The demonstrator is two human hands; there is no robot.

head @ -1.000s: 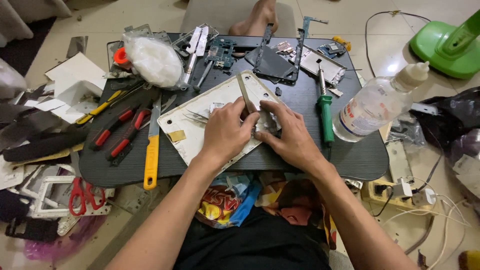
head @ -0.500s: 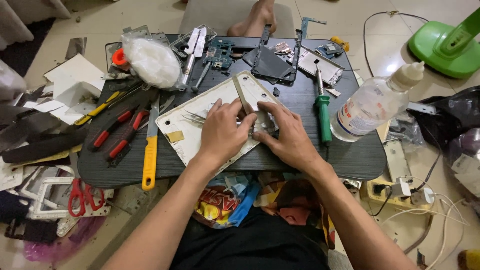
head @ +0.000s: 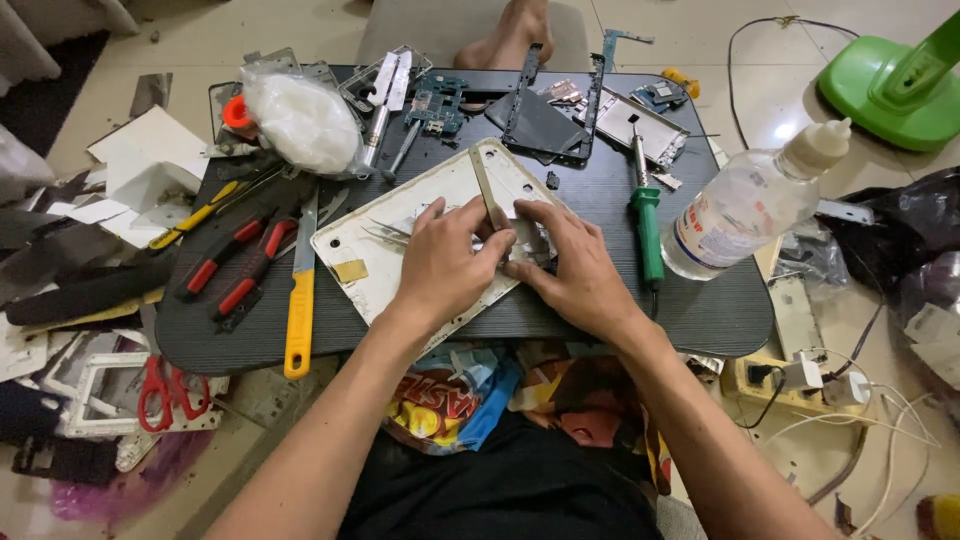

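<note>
We pressed our left hand (head: 445,262) and right hand (head: 573,268) onto a small silvery part (head: 527,243), pinched between our fingertips, atop the white panel (head: 400,232) on the desk (head: 700,310).

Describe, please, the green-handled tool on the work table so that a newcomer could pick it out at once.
Start at the dark tabletop and find the right hand. Just past it, before the clear plastic squeeze bottle, lies the green-handled soldering iron, metal tip pointing away from the person. It is the only green tool there; the other handles are red or yellow.
</note>
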